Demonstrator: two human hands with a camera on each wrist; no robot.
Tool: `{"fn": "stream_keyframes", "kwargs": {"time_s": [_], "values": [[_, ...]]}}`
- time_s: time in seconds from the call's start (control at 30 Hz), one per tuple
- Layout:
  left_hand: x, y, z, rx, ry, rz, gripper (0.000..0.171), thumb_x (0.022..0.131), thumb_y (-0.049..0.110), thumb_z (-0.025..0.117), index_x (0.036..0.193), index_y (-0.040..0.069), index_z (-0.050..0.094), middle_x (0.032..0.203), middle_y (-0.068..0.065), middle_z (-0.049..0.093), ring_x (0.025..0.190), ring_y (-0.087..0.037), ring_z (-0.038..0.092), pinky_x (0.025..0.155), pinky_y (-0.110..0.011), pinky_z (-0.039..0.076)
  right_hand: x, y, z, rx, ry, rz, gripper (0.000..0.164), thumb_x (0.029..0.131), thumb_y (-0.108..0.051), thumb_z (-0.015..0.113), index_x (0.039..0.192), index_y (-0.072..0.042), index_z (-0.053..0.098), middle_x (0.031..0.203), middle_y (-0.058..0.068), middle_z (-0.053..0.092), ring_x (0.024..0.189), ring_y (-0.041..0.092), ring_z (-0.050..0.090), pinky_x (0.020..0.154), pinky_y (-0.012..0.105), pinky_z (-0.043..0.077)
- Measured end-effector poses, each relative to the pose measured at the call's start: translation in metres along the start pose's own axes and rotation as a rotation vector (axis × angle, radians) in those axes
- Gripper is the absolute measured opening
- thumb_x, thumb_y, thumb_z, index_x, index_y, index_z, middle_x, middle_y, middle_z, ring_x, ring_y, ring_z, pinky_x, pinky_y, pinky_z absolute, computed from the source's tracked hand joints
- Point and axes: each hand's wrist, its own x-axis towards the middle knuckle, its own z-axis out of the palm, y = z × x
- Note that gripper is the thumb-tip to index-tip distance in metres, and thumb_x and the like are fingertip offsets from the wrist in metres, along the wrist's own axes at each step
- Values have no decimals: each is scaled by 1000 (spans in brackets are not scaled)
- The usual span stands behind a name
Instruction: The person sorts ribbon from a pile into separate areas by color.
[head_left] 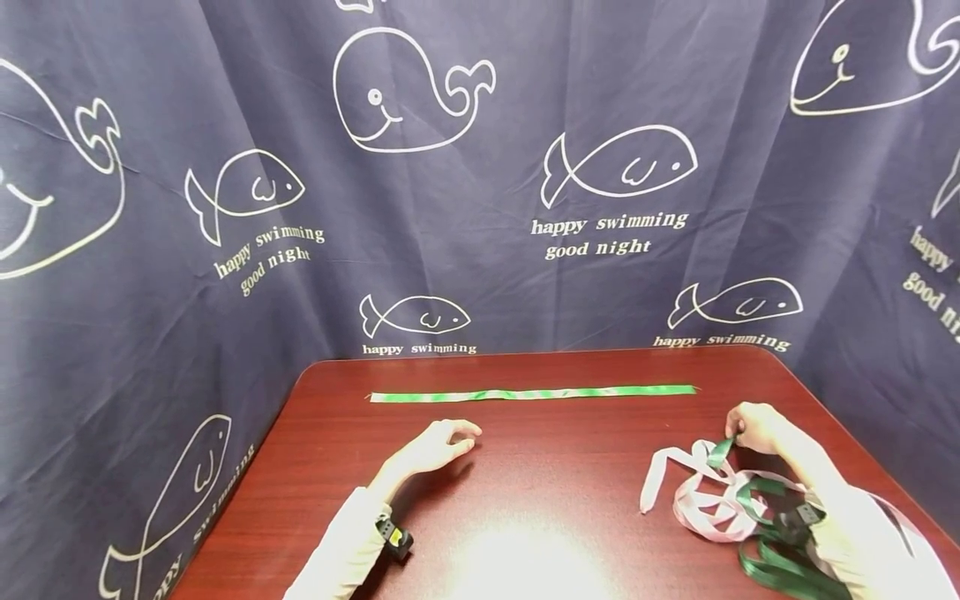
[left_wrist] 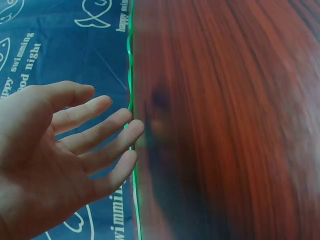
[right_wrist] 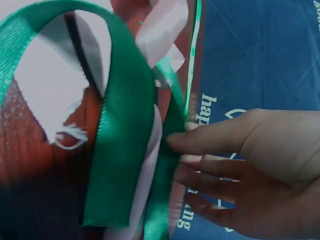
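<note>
- Right hand (head_left: pixel 759 429) pinches a dark green ribbon (head_left: pixel 720 452) between thumb and fingers.
- Left hand (head_left: pixel 435 446), fingers loosely spread, holds nothing.
- Pink ribbon (head_left: pixel 708 521) lies tangled with the green on the reddish table (head_left: pixel 562 467); a bright green strip (head_left: pixel 645 390) lies straight near the far edge.
- Blue curtain (head_left: pixel 487 250) with white fish and whales hangs behind.
- Only the right wrist view clearly shows a pale frayed end (right_wrist: pixel 70 136).
</note>
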Motion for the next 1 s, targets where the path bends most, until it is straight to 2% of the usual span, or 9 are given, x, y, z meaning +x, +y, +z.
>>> {"fn": "stream_keyframes", "kwargs": {"time_s": [0.17,0.3,0.47,0.77,0.87,0.9,1.0], "values": [[6,2,7,-19,-8,32,26,99,17,52,120,5,62,117,-10,67,109,-19,60,94,-37,47,1,1,1,2,63,-14,15,65,0,69,64,-12,60,58,-7,50,57,7,42,56,29,37],[11,9,10,-43,-24,-13,28,99,19,52,122,6,61,121,-9,65,115,-19,57,98,-39,45,4,-6,-7,35,108,-13,14,66,-5,72,67,-13,61,59,-8,50,57,3,40,56,27,35],[19,17,13,-71,-36,-2,28,99,18,52,122,4,61,122,-11,65,114,-19,58,98,-39,45,7,-20,-21,83,166,-7,15,67,-11,75,68,-17,61,61,-10,56,57,0,43,55,25,36],[36,16,28,-110,-44,114,30,99,24,52,121,7,62,118,-9,66,110,-8,59,93,-25,46,15,-59,-30,232,292,-228,28,68,0,73,71,-19,54,65,-17,53,60,-5,46,55,19,36],[41,23,31,-139,-53,120,28,98,21,53,120,6,63,119,-10,66,112,-7,58,94,-23,45,19,-74,-29,298,282,-295,32,69,3,72,72,-18,49,63,-18,47,59,-5,44,53,18,34],[42,31,29,-157,-66,107,27,98,16,54,120,3,62,119,-13,66,113,-8,58,93,-23,46,21,-78,-29,328,267,-310,33,70,5,72,72,-18,47,62,-17,45,58,-5,44,52,18,33],[46,44,27,-217,-94,97,27,97,13,55,120,0,62,121,-17,65,116,-17,59,95,-26,46,25,-91,-29,408,203,-346,34,74,6,70,73,-14,43,60,-15,48,57,-3,52,54,18,37]]}}
